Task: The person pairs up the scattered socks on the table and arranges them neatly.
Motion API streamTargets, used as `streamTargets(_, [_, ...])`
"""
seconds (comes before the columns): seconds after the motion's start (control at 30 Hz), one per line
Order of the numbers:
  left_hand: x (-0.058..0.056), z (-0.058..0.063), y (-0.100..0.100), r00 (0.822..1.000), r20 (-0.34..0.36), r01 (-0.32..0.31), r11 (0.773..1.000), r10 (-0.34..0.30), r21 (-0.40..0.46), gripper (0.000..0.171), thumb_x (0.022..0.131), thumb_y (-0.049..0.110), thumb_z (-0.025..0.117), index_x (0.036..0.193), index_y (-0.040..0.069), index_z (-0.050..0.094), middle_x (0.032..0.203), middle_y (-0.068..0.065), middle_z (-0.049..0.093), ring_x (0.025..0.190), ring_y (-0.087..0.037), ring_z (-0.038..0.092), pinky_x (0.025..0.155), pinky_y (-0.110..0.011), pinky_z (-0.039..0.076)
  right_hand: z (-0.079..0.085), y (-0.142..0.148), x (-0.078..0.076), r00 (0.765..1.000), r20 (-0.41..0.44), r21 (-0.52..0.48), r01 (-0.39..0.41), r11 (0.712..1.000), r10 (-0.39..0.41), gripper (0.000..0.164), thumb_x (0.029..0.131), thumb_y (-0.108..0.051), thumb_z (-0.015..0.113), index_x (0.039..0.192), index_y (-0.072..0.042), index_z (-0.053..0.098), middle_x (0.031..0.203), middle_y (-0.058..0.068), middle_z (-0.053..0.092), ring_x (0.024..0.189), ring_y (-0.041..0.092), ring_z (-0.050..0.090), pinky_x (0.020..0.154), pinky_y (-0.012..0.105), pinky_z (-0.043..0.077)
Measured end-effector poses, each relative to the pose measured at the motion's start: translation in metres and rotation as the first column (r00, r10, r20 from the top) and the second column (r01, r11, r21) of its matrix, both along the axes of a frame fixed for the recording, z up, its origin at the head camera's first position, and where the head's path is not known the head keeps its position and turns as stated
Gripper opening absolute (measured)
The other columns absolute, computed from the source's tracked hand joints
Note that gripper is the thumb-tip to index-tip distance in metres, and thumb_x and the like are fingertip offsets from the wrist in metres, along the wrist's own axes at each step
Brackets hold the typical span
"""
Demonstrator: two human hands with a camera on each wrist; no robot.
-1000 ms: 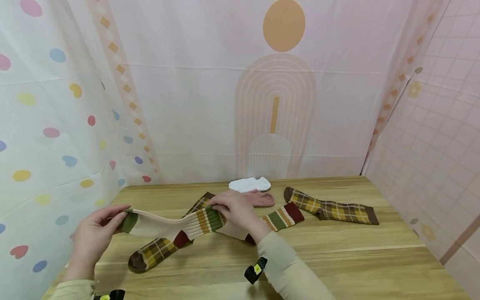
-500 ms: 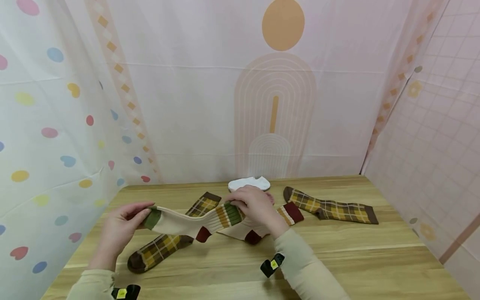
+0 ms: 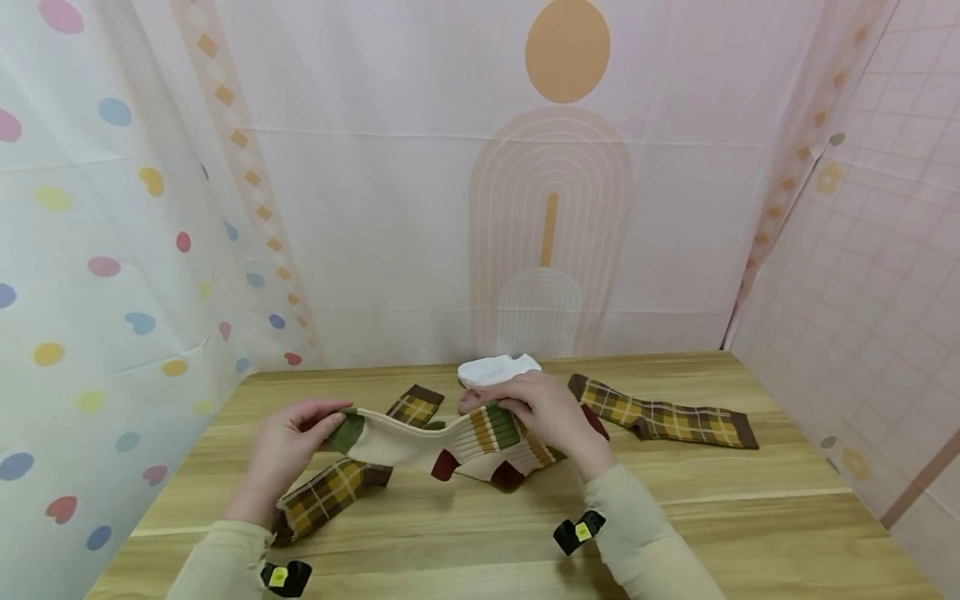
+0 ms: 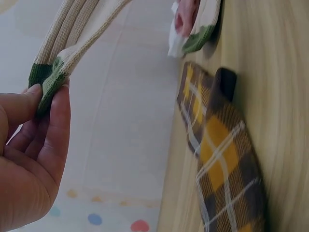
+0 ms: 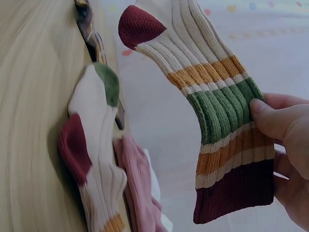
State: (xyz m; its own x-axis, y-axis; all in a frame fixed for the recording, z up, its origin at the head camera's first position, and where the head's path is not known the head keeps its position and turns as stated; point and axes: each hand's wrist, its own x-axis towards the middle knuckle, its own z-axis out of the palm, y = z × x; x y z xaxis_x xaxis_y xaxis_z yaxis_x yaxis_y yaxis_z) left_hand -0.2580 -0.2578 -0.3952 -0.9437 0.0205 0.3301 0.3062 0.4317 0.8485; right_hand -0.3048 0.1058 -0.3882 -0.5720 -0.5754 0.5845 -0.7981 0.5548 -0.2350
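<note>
A cream ribbed sock (image 3: pixel 408 442) with a green toe, dark red heel and striped leg is stretched above the table, sagging slightly. My left hand (image 3: pixel 285 458) pinches its green toe (image 4: pixel 53 79) between thumb and fingers. At the other end my right hand (image 3: pixel 547 417) pinches the leg's edge at the green band, near the dark red cuff (image 5: pixel 236 193) seen in the right wrist view. A matching sock (image 5: pixel 91 96) lies on the table behind it, partly hidden in the head view by the held sock and my right hand.
One brown-yellow plaid sock (image 3: pixel 330 500) lies at the left, crossed by the held sock in view. Its lookalike plaid sock (image 3: pixel 667 421) lies at the right. A pink sock (image 5: pixel 137 179) and a white sock (image 3: pixel 495 369) sit near the wooden table's (image 3: pixel 712 517) back edge.
Both hands have moved right with the striped sock, the left hand farther than the right. In the head view, they cover more of the lying matching sock. The other socks stay put.
</note>
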Motion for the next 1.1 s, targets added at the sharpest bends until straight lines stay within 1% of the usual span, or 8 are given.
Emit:
streamTargets(0.17, [-0.005, -0.003, 0.016, 0.999, 0.041, 0.023, 0.999, -0.024, 0.022, 0.025, 0.098, 0.006, 0.062, 0.121, -0.003, 0.068, 0.118, -0.024, 0.065, 0.083, -0.009, 0.067, 0.069, -0.03, 0.059, -0.003, 0.018, 0.001, 0.999, -0.007, -0.018, 0.049, 0.999, -0.049, 0.026, 0.089, -0.007, 0.073, 0.111, -0.019, 0.076, 0.106, -0.001, 0.073, 0.098, 0.019, 0.066, 0.086, 0.038, 0.052])
streamTargets(0.33, [-0.012, -0.002, 0.033, 0.997, 0.048, 0.056, 0.997, -0.058, 0.043, 0.024, 0.097, 0.002, 0.062, 0.118, -0.004, 0.069, 0.115, -0.024, 0.066, 0.08, -0.012, 0.068, 0.066, -0.033, 0.059, -0.006, 0.035, 0.003, 0.994, 0.0, -0.034, 0.106, 0.994, -0.106, 0.023, 0.089, -0.007, 0.073, 0.107, -0.02, 0.077, 0.104, -0.002, 0.073, 0.097, 0.019, 0.066, 0.086, 0.039, 0.053])
streamTargets(0.43, [-0.016, -0.001, 0.043, 0.996, 0.049, 0.068, 0.997, -0.07, 0.041, 0.023, 0.096, 0.001, 0.062, 0.117, -0.004, 0.07, 0.113, -0.023, 0.067, 0.077, -0.015, 0.068, 0.064, -0.032, 0.059, -0.006, 0.043, 0.005, 0.993, 0.002, -0.033, 0.12, 0.992, -0.12, 0.02, 0.089, -0.007, 0.073, 0.105, -0.019, 0.076, 0.105, -0.003, 0.073, 0.099, 0.019, 0.066, 0.087, 0.04, 0.052])
streamTargets(0.63, [-0.021, 0.001, 0.06, 0.996, 0.056, 0.069, 0.998, -0.07, 0.014, 0.021, 0.095, 0.002, 0.065, 0.114, -0.001, 0.072, 0.111, -0.02, 0.068, 0.077, -0.018, 0.067, 0.062, -0.031, 0.058, -0.005, 0.057, 0.008, 0.988, 0.037, -0.009, 0.153, 0.988, -0.153, 0.019, 0.09, -0.007, 0.071, 0.106, -0.016, 0.076, 0.106, 0.0, 0.072, 0.1, 0.021, 0.066, 0.088, 0.042, 0.052])
streamTargets(0.73, [-0.026, -0.003, 0.068, 0.995, 0.056, 0.082, 0.996, -0.083, 0.024, 0.02, 0.094, -0.001, 0.065, 0.112, -0.001, 0.073, 0.11, -0.02, 0.068, 0.078, -0.021, 0.068, 0.062, -0.031, 0.058, -0.005, 0.063, 0.009, 0.986, 0.043, 0.007, 0.164, 0.986, -0.164, 0.019, 0.09, -0.007, 0.071, 0.106, -0.016, 0.076, 0.104, 0.0, 0.072, 0.097, 0.021, 0.066, 0.089, 0.043, 0.052])
streamTargets(0.83, [-0.03, -0.007, 0.073, 0.993, 0.058, 0.1, 0.994, -0.102, 0.036, 0.018, 0.093, -0.003, 0.065, 0.109, -0.001, 0.074, 0.109, -0.02, 0.069, 0.077, -0.022, 0.068, 0.061, -0.031, 0.058, -0.006, 0.068, 0.009, 0.986, 0.038, 0.017, 0.163, 0.986, -0.163, 0.02, 0.09, -0.005, 0.071, 0.106, -0.016, 0.076, 0.099, 0.0, 0.072, 0.09, 0.02, 0.066, 0.085, 0.042, 0.053])
streamTargets(0.97, [-0.034, -0.012, 0.079, 0.989, 0.085, 0.116, 0.992, -0.121, 0.058, 0.018, 0.093, -0.003, 0.065, 0.108, -0.001, 0.074, 0.108, -0.019, 0.069, 0.075, -0.019, 0.067, 0.061, -0.032, 0.058, -0.009, 0.073, 0.008, 0.985, 0.021, 0.035, 0.169, 0.985, -0.17, 0.02, 0.089, -0.004, 0.072, 0.104, -0.016, 0.076, 0.093, -0.001, 0.071, 0.083, 0.018, 0.066, 0.077, 0.04, 0.054])
streamTargets(1.1, [-0.036, -0.016, 0.085, 0.984, 0.096, 0.139, 0.986, -0.147, 0.087, 0.018, 0.092, -0.004, 0.066, 0.108, -0.003, 0.073, 0.106, -0.019, 0.069, 0.073, -0.018, 0.065, 0.061, -0.036, 0.059, -0.012, 0.077, 0.009, 0.984, 0.03, 0.055, 0.172, 0.983, -0.174, 0.02, 0.089, -0.005, 0.072, 0.104, -0.017, 0.076, 0.093, -0.001, 0.072, 0.084, 0.018, 0.067, 0.077, 0.04, 0.055])
